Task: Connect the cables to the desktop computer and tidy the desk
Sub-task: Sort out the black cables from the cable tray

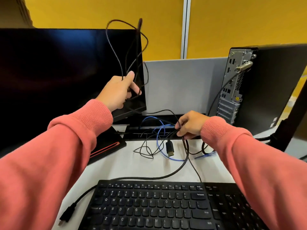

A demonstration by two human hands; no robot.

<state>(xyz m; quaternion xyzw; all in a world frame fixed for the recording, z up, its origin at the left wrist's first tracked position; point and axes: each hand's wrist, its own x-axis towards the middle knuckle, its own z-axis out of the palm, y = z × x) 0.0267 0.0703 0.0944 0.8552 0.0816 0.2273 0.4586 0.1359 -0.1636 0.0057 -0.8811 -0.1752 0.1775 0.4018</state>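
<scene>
Left hand (118, 92) grips looped black cables (127, 47) before monitor (66, 77); right hand (189, 124) pinches cable bundle (180, 130) above keyboard (157, 206).

Two hands: the left (118, 92) raised with thin black cable loops (127, 47) in its grip, the right (189, 124) pinching more black cables low over the counter (124, 166). One monitor (66, 77), dark. One computer tower (259, 87), its back panel facing in, with one cable plugged into it (221, 90). One keyboard (166, 208). One blue cable (162, 138), coiled. One black plug (169, 148) hangs below the right hand, and another (67, 214) lies left of the keyboard. The black cables tangle too much to count exactly; several, at least.
</scene>
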